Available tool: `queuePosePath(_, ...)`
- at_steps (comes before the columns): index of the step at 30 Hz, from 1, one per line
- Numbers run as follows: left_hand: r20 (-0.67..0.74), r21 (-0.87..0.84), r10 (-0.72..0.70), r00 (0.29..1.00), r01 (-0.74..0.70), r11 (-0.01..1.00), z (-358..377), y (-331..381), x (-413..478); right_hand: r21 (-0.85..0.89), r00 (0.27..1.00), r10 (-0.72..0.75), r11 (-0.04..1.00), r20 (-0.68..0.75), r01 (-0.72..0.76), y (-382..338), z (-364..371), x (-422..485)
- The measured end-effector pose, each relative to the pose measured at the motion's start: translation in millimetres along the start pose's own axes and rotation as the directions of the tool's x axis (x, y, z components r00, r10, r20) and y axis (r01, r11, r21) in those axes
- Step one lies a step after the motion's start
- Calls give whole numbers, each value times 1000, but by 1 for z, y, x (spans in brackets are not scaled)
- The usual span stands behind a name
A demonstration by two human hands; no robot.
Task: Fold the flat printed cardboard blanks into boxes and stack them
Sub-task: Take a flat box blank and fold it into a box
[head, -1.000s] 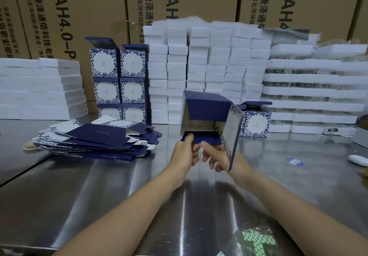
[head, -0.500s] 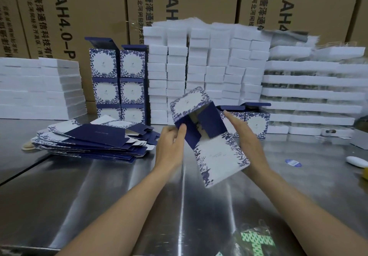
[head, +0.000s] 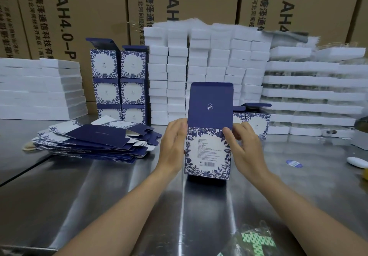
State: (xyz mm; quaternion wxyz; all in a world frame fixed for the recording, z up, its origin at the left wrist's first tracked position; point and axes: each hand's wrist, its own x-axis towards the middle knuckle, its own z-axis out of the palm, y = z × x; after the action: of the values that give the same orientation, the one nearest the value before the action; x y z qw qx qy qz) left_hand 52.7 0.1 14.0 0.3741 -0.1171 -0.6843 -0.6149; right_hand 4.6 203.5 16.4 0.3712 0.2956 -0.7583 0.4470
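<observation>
Large brown corrugated shipping cartons [head: 83, 16] printed with black lettering form the back wall of the station, and stacks of small white boxes [head: 207, 66] stand in front of them along the rear of the polished stainless-steel table [head: 123, 200]. At the left rear, a two-column stack of finished blue-and-white floral printed boxes [head: 118, 80] stands with its upper lids raised; the person likely builds it there so that completed units stay out of the working area. Nearer on the left, a fanned pile of flat navy-and-white printed cardboard blanks [head: 99, 142] lies within reach of the left arm, presumably as the supply. At the centre, the box in progress [head: 208, 152] stands upright on the table with its barcode panel facing the wearer and its navy lid flap [head: 210, 104] raised vertically. The left hand [head: 173, 146] lies against the left side of the box with fingers nearly straight, steadying it rather than gripping. The right hand [head: 245, 148] holds the right upper corner, thumb across the front panel and fingers curled toward the side; their tips are hidden. This two-sided hold appears to keep the walls square. The remaining steps, by judgement, are closing or leaving the lid and stacking.
</observation>
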Motion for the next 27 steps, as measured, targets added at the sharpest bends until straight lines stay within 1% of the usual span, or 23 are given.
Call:
queuePosePath(3, 6, 59, 40, 999, -40, 997, -1, 1, -1, 41, 999, 38, 998, -5, -37, -5, 3, 0)
queuePosePath(7, -4, 133, 33, 999, -32, 991, -1, -4, 0, 32, 996, 30, 999, 88, -33, -6, 5, -4)
queuePosePath(10, -4, 191, 25, 1000, -24, 981, -1, -9, 2, 57, 989, 57, 996, 134, -65, -4, 7, -4)
queuePosePath(13, -22, 231, 15, 1000, -10, 973, 1, -11, 4, 118, 987, 95, 987, 128, -111, -1, 8, -5)
queuePosePath(16, -65, 202, -14, 998, 27, 979, 1, -13, 4, 206, 983, 159, 963, 87, -174, 1, 11, -6)
queuePosePath(18, -79, 190, -11, 997, 26, 981, 2, -13, 3, 246, 984, 171, 953, 41, -176, 1, 12, -6)
queuePosePath(20, -94, 225, 35, 995, -13, 974, 3, -12, 4, 180, 994, 110, 978, -13, -105, 2, 13, -5)
queuePosePath(23, -76, 355, 159, 984, -122, 927, 3, -13, 4, -36, 994, -95, 995, -62, 93, 2, 14, -4)
queuePosePath(25, -57, 449, 256, 965, -204, 870, 2, -10, 2, -123, 976, -213, 970, -36, 208, 1, 15, -3)
queuePosePath(27, -23, 526, 375, 927, -308, 793, 0, -8, 0, -167, 955, -295, 941, 19, 294, -1, 16, -4)
